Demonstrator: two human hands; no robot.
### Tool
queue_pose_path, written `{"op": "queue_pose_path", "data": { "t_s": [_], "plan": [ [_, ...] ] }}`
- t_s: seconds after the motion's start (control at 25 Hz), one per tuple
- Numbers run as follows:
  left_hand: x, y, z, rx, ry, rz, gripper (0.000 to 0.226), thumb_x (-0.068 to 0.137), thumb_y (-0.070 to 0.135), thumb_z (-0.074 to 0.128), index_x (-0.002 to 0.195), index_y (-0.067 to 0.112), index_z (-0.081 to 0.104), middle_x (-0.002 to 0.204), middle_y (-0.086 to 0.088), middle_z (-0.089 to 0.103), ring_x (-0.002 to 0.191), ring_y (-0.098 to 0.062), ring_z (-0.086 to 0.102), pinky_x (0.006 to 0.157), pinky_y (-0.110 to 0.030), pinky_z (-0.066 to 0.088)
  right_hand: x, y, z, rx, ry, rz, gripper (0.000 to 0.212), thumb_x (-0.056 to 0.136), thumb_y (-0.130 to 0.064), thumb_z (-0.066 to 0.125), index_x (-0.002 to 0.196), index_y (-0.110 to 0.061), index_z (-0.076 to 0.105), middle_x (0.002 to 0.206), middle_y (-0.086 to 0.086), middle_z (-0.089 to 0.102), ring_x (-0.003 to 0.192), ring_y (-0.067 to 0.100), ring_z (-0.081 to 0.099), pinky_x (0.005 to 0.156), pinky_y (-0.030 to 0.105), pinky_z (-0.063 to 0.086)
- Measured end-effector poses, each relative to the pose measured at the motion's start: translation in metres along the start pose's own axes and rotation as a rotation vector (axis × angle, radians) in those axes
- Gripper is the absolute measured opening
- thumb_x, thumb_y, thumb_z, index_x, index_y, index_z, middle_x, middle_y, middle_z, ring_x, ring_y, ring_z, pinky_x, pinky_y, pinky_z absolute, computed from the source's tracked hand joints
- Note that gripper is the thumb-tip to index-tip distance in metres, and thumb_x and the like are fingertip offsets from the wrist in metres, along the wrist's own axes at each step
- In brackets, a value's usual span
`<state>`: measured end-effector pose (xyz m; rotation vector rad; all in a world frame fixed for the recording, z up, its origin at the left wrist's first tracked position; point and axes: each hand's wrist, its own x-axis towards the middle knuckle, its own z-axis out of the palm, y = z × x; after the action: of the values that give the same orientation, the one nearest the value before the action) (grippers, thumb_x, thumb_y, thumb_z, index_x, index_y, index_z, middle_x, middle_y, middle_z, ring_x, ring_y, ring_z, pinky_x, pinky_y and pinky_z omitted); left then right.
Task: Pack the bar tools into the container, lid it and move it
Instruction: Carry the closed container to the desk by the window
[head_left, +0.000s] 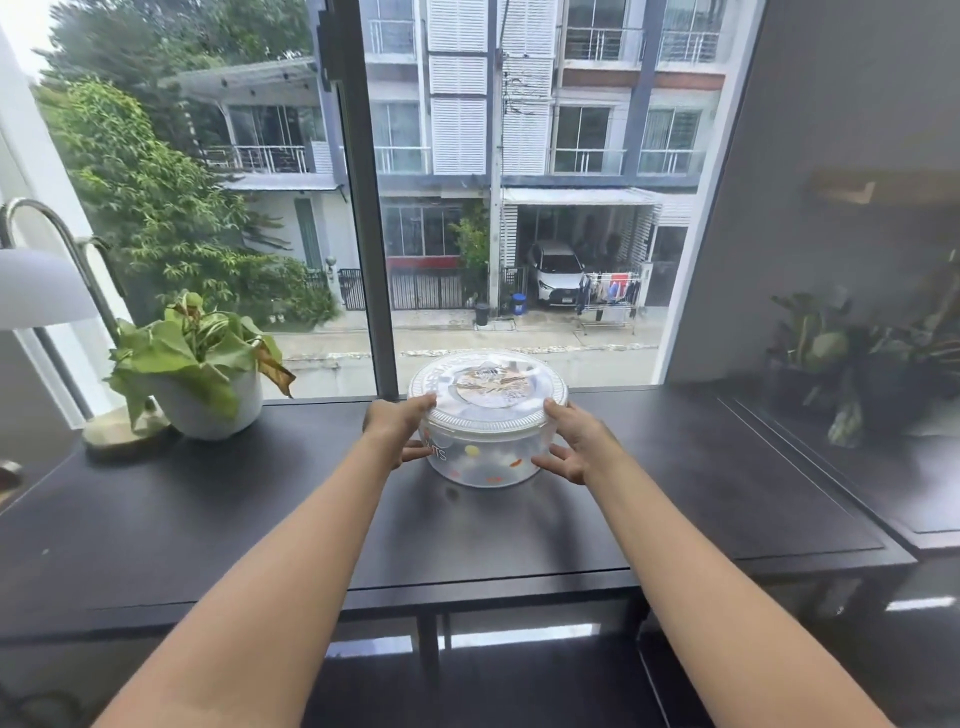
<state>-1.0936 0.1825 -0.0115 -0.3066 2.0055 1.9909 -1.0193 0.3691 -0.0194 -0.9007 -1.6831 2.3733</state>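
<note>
Head view: we record one round clear plastic container (483, 457) with a ribbed transparent lid (485, 395) on, standing on the dark table (208, 519) by the window. Our left hand (397, 428) and right hand (576, 441) flank it, fingers spread, touching its sides. A potted green plant (202, 364) stands well apart, left.

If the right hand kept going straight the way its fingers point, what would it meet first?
The right hand points forward and inward at the container, so its side wall comes first. The fingertips look at or just off the wall, and the thumb is by the lid rim.
</note>
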Motion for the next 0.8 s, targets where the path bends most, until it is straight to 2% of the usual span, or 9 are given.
{"op": "queue_pose_path", "data": {
  "t_s": [0.08, 0.28, 0.48, 0.72, 0.8],
  "plan": [
    [0.01, 0.005, 0.001, -0.027, 0.028, -0.017, 0.055, 0.08, 0.02, 0.073, 0.126, -0.002, 0.052, 0.133, -0.022, 0.052, 0.103, -0.047, 0.062, 0.063, -0.043, 0.059, 0.008, -0.005, 0.007, -0.001, 0.008, 0.003, 0.046, 0.092, -0.031, 0.057, 0.136, -0.026, 0.046, 0.148, 0.004, 0.04, 0.135, 0.031, 0.037, 0.095, 0.047, 0.049],
    [0.032, 0.012, 0.002, -0.058, 0.027, -0.032, 0.063, 0.079, 0.019, 0.073, 0.132, 0.0, 0.046, 0.136, -0.024, 0.049, 0.103, -0.042, 0.064, 0.05, -0.038, 0.057, 0.023, -0.013, 0.015, 0.026, 0.019, 0.027, 0.049, 0.091, -0.031, 0.059, 0.138, -0.025, 0.045, 0.149, 0.004, 0.039, 0.137, 0.03, 0.036, 0.1, 0.047, 0.046],
    [0.046, 0.012, 0.006, -0.074, 0.052, -0.014, 0.06, 0.078, 0.021, 0.074, 0.128, -0.003, 0.05, 0.134, -0.024, 0.05, 0.106, -0.04, 0.062, 0.067, -0.043, 0.059, 0.03, -0.016, 0.02, 0.058, 0.022, 0.043, 0.051, 0.09, -0.031, 0.06, 0.139, -0.026, 0.044, 0.149, 0.005, 0.039, 0.136, 0.028, 0.039, 0.103, 0.047, 0.045],
    [0.054, 0.011, 0.008, -0.066, 0.076, 0.001, 0.061, 0.08, 0.026, 0.072, 0.128, -0.002, 0.048, 0.134, -0.021, 0.049, 0.108, -0.042, 0.06, 0.073, -0.042, 0.057, 0.031, -0.019, 0.025, 0.077, 0.053, 0.03, 0.051, 0.09, -0.031, 0.06, 0.138, -0.022, 0.045, 0.147, 0.006, 0.042, 0.134, 0.028, 0.041, 0.1, 0.046, 0.047],
    [0.043, 0.01, 0.009, -0.032, 0.133, 0.052, 0.052, 0.083, 0.037, 0.067, 0.115, -0.001, 0.056, 0.119, -0.013, 0.056, 0.105, -0.036, 0.059, 0.077, -0.045, 0.057, 0.024, -0.018, 0.025, 0.061, 0.094, 0.019, 0.05, 0.09, -0.034, 0.06, 0.134, -0.016, 0.048, 0.141, 0.006, 0.048, 0.128, 0.028, 0.046, 0.091, 0.041, 0.048]
  ]
}}
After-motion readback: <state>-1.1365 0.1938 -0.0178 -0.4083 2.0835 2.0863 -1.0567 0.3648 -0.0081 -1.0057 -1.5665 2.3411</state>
